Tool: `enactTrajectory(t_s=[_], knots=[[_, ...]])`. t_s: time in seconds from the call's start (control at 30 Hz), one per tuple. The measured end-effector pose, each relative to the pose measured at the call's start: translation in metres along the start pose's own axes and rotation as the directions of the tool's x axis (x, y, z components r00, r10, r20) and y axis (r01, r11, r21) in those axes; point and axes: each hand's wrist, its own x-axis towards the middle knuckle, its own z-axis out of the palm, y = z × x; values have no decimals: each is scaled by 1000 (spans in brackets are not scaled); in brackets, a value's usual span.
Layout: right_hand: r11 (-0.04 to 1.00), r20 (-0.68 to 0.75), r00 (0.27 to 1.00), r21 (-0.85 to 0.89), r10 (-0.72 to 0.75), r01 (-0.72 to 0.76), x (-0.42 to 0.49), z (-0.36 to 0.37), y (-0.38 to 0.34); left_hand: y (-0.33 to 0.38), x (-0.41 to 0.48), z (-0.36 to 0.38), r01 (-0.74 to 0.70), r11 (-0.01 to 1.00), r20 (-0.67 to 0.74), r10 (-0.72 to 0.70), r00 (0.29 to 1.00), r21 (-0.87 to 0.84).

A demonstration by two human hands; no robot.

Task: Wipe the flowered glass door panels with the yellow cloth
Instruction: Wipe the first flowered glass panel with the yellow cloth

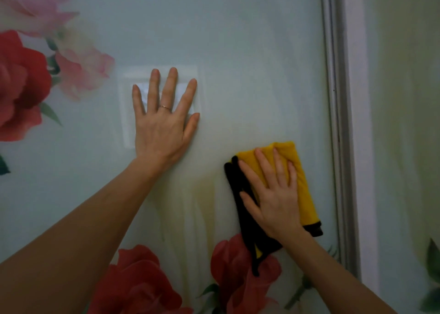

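Single head-worn view, close, facing square onto pale-green flowered glass door panel (250, 51); grey metal frame strip (339, 113) at right.

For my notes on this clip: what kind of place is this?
Probably a room in a home, in front of a sliding door or wardrobe: a glossy glass panel printed with red roses, and a grey frame strip beside it.

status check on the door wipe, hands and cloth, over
Left hand flat on glass panel, bracing. Right hand pressing yellow cloth flat to glass, near grey frame. Nothing in the way.
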Motion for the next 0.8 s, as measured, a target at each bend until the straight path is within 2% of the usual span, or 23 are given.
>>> enactTrajectory(t_s=[0.07,0.13,0.2,0.27,0.37,0.5,0.53,0.6,0.67,0.7,0.73,0.8], knots=[[985,-49,985,-45,164,-166,12,2,17,0,0,1,6,1000,2,-6,1000,4],[918,-139,915,-73,378,-390,37,7,19,2,0,1,8,1000,4,-8,1000,13],[848,-210,839,-69,502,-525,66,13,4,2,0,0,13,1000,18,-13,1000,12],[860,-204,852,-73,482,-504,81,16,-18,2,0,-2,17,1000,30,-17,999,1],[956,-116,957,-103,264,-276,69,16,-33,2,-1,-3,8,1000,22,-8,1000,-8],[998,-61,998,-62,27,-31,50,2,3,1,-1,-2,5,1000,26,-5,1000,-2],[997,-57,998,-71,39,-43,50,1,12,1,-2,-1,6,1000,23,-6,1000,3],[970,-97,972,-97,212,-221,59,4,20,2,-1,-1,7,1000,16,-7,1000,10],[891,-174,889,-98,423,-443,78,11,4,3,0,-1,10,1000,11,-10,1000,17],[857,-205,852,-93,481,-507,86,14,-12,3,-1,-2,13,1000,20,-14,1000,19],[849,-217,843,-91,493,-520,91,16,-27,3,0,-2,14,1000,24,-14,1000,18],[906,-165,906,-107,391,-410,85,20,-47,4,0,-1,13,1000,31,-14,999,12]])
